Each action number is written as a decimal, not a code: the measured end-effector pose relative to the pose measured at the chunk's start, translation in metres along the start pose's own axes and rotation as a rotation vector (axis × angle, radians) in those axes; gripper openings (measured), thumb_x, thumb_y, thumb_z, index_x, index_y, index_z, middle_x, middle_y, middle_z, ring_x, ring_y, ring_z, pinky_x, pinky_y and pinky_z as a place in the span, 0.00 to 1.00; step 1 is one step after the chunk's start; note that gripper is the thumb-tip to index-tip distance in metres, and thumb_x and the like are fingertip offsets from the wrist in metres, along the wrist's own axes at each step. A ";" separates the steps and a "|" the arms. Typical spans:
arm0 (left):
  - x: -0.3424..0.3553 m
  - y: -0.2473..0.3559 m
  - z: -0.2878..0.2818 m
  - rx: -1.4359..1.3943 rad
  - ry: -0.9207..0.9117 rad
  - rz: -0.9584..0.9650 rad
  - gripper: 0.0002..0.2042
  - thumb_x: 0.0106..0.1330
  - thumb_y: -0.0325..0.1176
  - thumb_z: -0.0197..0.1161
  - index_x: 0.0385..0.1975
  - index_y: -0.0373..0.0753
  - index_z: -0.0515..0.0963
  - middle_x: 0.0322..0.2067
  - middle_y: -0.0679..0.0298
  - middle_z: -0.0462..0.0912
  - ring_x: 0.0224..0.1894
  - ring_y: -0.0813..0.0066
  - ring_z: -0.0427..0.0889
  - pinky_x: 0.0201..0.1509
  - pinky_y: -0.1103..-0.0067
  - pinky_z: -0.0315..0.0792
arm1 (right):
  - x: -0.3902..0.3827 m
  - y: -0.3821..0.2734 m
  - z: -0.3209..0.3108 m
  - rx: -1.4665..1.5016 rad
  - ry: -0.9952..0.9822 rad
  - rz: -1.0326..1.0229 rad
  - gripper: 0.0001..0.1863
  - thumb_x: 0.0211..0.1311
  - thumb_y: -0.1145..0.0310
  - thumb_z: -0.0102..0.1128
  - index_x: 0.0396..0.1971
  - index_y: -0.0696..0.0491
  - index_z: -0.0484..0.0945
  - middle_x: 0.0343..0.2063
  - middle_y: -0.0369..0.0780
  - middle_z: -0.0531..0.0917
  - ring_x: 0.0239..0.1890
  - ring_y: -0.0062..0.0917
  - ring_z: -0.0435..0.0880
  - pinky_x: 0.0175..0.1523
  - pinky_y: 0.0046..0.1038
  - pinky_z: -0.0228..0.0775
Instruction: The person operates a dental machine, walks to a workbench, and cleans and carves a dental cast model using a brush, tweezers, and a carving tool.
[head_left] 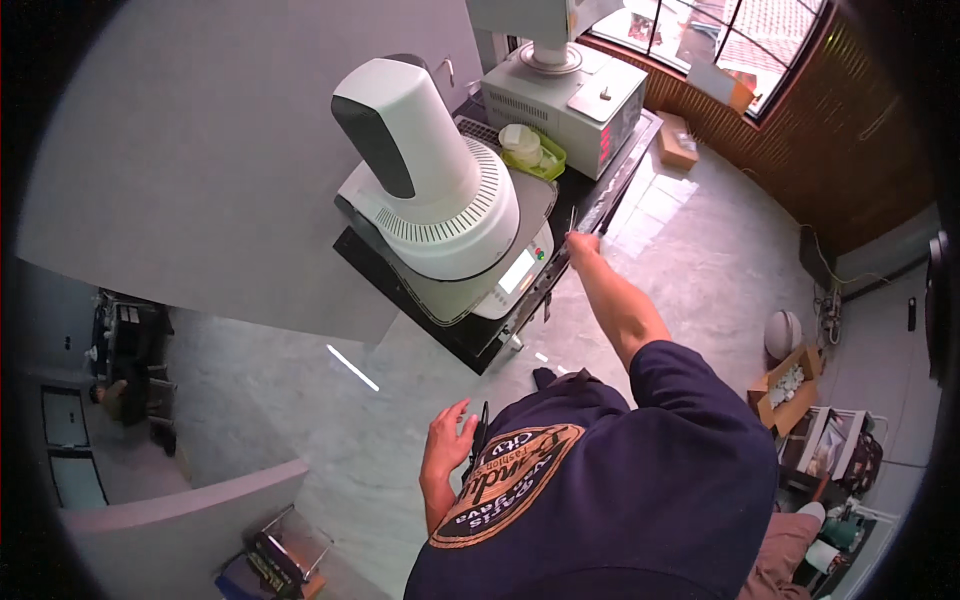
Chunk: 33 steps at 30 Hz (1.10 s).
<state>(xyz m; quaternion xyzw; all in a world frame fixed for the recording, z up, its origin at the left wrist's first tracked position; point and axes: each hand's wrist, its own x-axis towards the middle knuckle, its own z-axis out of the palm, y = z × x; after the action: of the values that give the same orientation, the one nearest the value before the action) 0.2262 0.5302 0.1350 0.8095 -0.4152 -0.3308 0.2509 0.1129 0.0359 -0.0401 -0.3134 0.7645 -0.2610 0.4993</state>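
The right hand [583, 248] grasps a thin metal tool [573, 219] by the worktop [468, 343]; the left hand [447, 450] hangs loose, fingers parted.

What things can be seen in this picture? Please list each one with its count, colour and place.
table: 1, black, upper centre
large machine: 1, white and dark grey, on the table
boxy instrument: 1, pale grey, far end of table
tray: 1, yellow-green, beside the boxy instrument
round container: at least 1, whitish, in the tray
window: 1, dark-framed, upper right
cardboard boxes: at least 2, brown, right side
ball-like object: 1, pale, right
partition: 1, grey, lower left
other person: 1, dark clothing, far left
thin tool: 1, colour unclear, in the right hand
shirt: 1, navy, lower centre
left hand: 1, bare, before the shirt
right hand: 1, bare, near the table's edge
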 end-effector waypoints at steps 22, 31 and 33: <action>-0.003 0.000 -0.007 0.027 -0.024 -0.114 0.22 0.71 0.38 0.64 0.62 0.38 0.76 0.51 0.50 0.84 0.49 0.56 0.85 0.54 0.66 0.78 | 0.018 -0.027 -0.018 0.003 0.033 -0.157 0.15 0.56 0.60 0.75 0.39 0.53 0.90 0.38 0.41 0.90 0.40 0.29 0.88 0.47 0.29 0.81; 0.003 -0.003 -0.025 0.071 -0.011 -0.122 0.22 0.71 0.39 0.64 0.61 0.38 0.77 0.51 0.49 0.83 0.49 0.55 0.85 0.53 0.65 0.79 | 0.030 -0.139 -0.012 0.074 -0.095 -0.449 0.21 0.57 0.56 0.78 0.45 0.56 0.89 0.28 0.38 0.87 0.25 0.19 0.82 0.29 0.23 0.74; -0.003 -0.009 -0.023 0.053 0.023 -0.146 0.22 0.71 0.38 0.64 0.61 0.38 0.77 0.51 0.49 0.83 0.48 0.55 0.86 0.52 0.65 0.79 | 0.020 -0.151 -0.007 0.070 -0.144 -0.377 0.21 0.56 0.57 0.78 0.43 0.57 0.89 0.28 0.38 0.87 0.25 0.20 0.82 0.27 0.24 0.74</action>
<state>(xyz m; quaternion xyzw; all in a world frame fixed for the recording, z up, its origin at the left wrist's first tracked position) 0.2466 0.5401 0.1453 0.8478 -0.3606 -0.3276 0.2093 0.1332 -0.0784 0.0580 -0.4513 0.6449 -0.3532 0.5057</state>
